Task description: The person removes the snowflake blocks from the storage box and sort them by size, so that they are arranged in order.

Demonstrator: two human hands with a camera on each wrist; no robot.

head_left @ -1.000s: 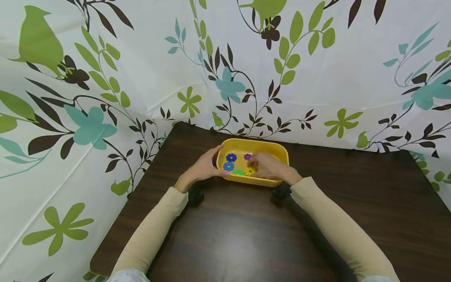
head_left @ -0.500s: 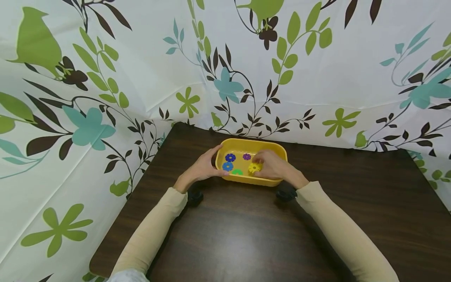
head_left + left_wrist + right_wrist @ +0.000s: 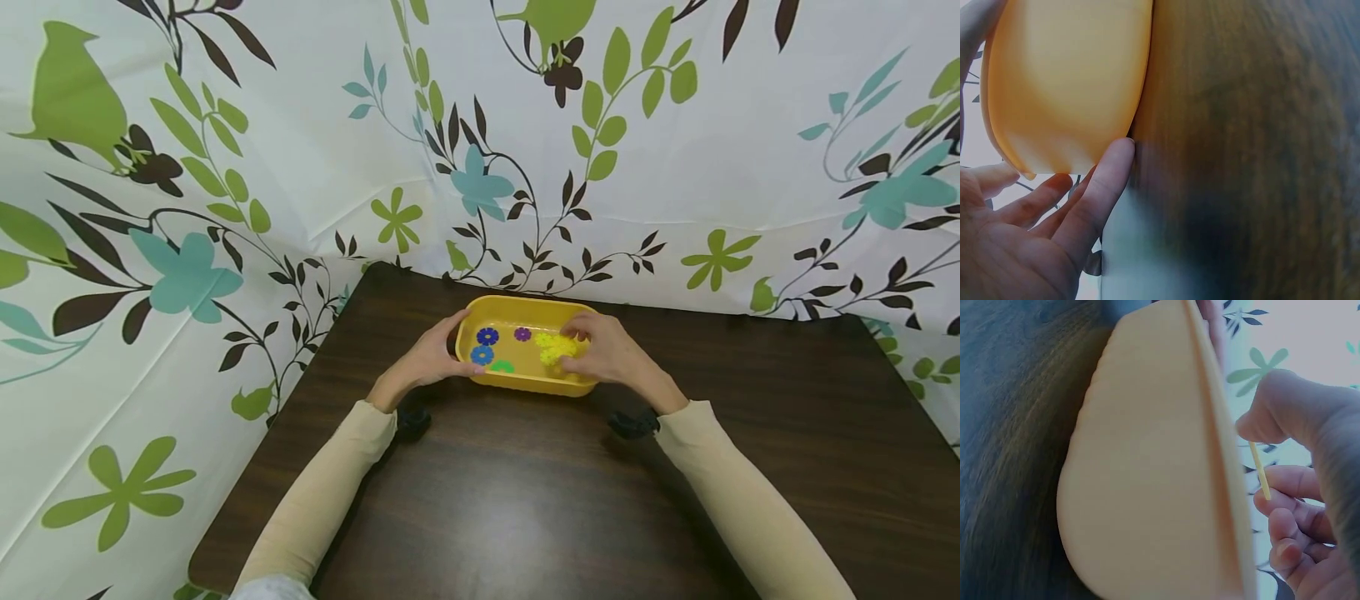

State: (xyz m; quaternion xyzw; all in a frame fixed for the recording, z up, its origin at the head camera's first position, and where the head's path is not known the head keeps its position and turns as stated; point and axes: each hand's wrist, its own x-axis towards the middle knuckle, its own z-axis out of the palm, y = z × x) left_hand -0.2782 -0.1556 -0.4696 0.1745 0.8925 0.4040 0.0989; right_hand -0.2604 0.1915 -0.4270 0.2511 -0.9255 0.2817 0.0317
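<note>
A yellow plastic tub stands near the back of the table. My left hand holds its left end, thumb at the front rim and fingers against the end wall, as the left wrist view shows. Over the tub's right end, my right hand pinches a thin yellow flower-shaped disc between thumb and fingers, seen edge-on above the rim. Below and left of these fingers, yellow flower discs overlap. Further left lie a dark blue disc, a lighter blue disc, a purple disc and a partly hidden green disc.
The dark wood table reaches towards me and out to the right. A white cloth with leaf and bird prints hangs right behind it and on the left. Black wrist devices sit under both wrists.
My right hand has moved right and a little up across the tub with the yellow disc, baring more of the yellow pieces. The left hand keeps its hold on the tub.
</note>
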